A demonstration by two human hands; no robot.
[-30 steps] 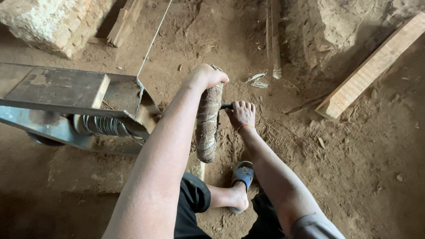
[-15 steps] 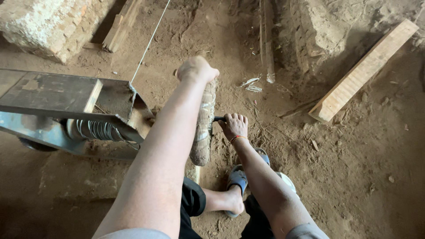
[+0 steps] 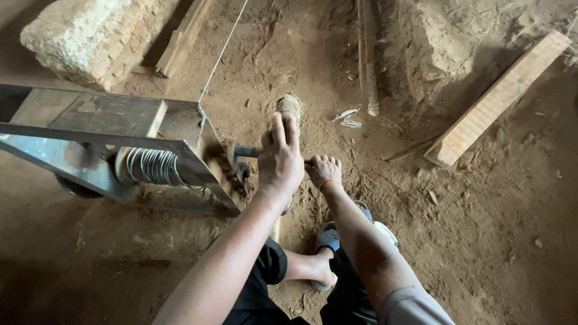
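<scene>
1. Crank handle sits at the right end of the metal winder frame, low over the dirt floor; it juts toward me from the frame's side plate.
2. My left hand has come down since half a second ago: then it was up on top of the wrapped stick, now it is clenched lower, level with the handle, fingers pointing up over the stick's frayed top.
3. My right hand is curled shut on the dark bar just right of the left one; a second ago it sat in much the same place.
4. I read that drop as the turn passing through its lower half, so the coil of wire on the spool is taking more line.
5. Thin wire runs taut from the frame up and away.
6. Around me: a stone block top left, a plank right, and my sandalled foot close under the handle, the thing nearest to its sweep.
</scene>
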